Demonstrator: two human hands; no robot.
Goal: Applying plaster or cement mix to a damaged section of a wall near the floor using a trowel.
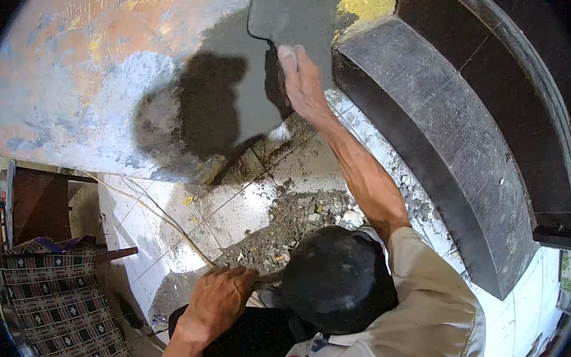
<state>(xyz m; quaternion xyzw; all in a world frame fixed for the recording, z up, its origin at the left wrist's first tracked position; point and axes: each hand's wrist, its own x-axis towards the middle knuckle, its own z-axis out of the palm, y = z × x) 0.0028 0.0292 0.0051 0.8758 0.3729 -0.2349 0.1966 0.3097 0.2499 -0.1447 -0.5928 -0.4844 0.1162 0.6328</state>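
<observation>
Watching from afar through the head camera, I count two bare hands, one trowel, one black pan and one lower dark step (431,116), which I take as my landmark. My right hand (302,89) is just left of the step's upper end, fingers clenched around the handle of the trowel (271,19). The trowel's blade lies against the wall (109,37), up and left of that same end; it is flat and grey with a rounded lower corner, so close in colour to the single patch of wet plaster (257,75) that I cannot tell where its right edge runs. That plaster is smooth, dark grey and crossed by one large shadow, reaching nearly to the step's end.

My left hand (219,301) is well left of the step's lower end, fingers curled tight, apparently gripping the short handle of the black pan (338,280). The pan, between that hand and the step, is round, dull and scuffed with pale marks; I cannot tell whether its hollow or its underside faces me. One spread of rubble (310,210) covers part of the white tiled floor (327,165) left of the step, and farther left are one pale cord (173,222) and one plaid cloth (55,294).
</observation>
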